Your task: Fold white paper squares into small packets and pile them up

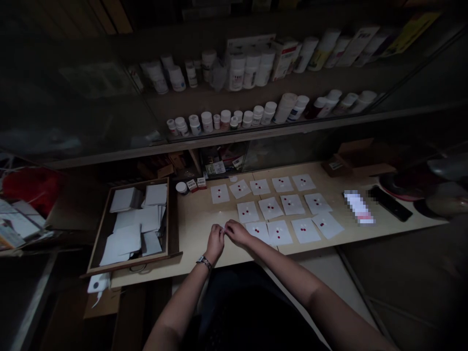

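Shelved bottles point(251, 72) stand behind an open cardboard box point(360, 158).

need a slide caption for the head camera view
Two hands close together beside square papers bearing red and white pills, with an open drawer at left.

Your pale counter point(197, 214) carries white paper squares point(292, 210) beyond and right of your fingers point(234, 227), a white-lidded jar point(181, 188) beyond them leftward, and an open carton point(343, 164) well right.

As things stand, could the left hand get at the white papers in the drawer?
Probably yes: the drawer is open on top, and only its side wall seems to stand between the left hand and the white papers, though that hand looks busy beside the right hand.
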`<state>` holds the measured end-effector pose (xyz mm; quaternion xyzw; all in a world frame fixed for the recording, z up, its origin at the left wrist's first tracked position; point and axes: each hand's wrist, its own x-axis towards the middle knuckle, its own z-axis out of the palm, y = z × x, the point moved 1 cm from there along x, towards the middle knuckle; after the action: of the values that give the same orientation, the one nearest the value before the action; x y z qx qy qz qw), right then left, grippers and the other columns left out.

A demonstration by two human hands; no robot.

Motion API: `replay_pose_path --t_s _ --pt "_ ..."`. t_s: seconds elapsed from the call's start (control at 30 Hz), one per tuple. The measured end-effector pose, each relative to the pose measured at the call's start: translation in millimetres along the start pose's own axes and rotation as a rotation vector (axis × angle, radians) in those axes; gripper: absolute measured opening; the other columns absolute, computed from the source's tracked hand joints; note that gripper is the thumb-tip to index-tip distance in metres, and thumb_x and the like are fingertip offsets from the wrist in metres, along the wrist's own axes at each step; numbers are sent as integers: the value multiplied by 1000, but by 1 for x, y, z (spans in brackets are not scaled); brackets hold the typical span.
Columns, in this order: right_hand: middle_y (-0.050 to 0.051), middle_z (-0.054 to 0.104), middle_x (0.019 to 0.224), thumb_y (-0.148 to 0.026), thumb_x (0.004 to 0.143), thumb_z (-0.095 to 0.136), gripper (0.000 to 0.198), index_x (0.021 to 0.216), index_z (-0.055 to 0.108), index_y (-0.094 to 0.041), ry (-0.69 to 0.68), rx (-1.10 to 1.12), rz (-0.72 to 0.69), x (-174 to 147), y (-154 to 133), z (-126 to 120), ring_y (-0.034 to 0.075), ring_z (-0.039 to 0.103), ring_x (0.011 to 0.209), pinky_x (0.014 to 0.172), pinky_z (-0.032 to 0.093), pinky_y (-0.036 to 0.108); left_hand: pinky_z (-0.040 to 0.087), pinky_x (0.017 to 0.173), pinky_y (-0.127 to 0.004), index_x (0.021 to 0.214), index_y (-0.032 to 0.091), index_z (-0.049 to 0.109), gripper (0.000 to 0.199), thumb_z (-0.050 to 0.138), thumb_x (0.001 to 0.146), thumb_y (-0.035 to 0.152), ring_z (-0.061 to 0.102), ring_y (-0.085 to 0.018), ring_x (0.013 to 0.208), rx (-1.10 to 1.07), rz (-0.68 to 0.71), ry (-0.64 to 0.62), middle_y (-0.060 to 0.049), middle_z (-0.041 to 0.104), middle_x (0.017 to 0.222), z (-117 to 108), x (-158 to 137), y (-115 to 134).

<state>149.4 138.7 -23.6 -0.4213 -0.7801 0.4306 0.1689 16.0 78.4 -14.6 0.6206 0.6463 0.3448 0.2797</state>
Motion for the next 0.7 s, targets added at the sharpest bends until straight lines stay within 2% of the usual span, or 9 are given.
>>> replay_pose_path --t_s 0.07,0.17,0.23,0.37,0.53,0.7 --pt "3 57 80 -12 82 56 7 79 60 -16 -4 7 5 2 3 1 15 52 76 70 39 24 49 79 -35 94 17 55 11 45 90 19 56 -20 84 20 10 3 -7 55 91 -1 0 -1" --pt "2 57 78 -9 82 54 11 76 59 -16 -5 35 43 4 6 3 15 52 74 70 39 25 49 83 -34 112 19 55 23 45 91 20 57 -20 94 84 67 -25 -9 57 103 -3 -1 -3" --pt "2 57 76 -9 83 53 13 74 59 -16 -10 58 53 6 7 3 15 53 74 70 39 24 50 81 -31 115 22 56 26 45 92 20 59 -19 94 131 108 -55 -9 56 109 -4 -3 -5" --pt "2 58 76 -9 81 54 12 73 60 -16 -2 59 36 9 6 1 14 53 72 70 39 24 50 81 -30 102 22 62 18 47 91 20 61 -18 93 130 142 -20 -8 60 106 -4 -4 -9" --pt "2 58 74 -8 78 57 12 72 62 -16 61 70 16 10 4 -2 14 53 71 67 39 23 51 78 -31 88 19 63 14 50 86 13 61 -17 83 30 59 55 -6 64 88 -6 3 -7" --pt "2 58 72 -8 76 55 12 71 63 -15 35 47 38 11 2 -6 14 53 69 66 39 23 50 75 -30 87 18 64 14 54 80 11 61 -17 81 16 43 1 -5 64 86 -10 7 -1"
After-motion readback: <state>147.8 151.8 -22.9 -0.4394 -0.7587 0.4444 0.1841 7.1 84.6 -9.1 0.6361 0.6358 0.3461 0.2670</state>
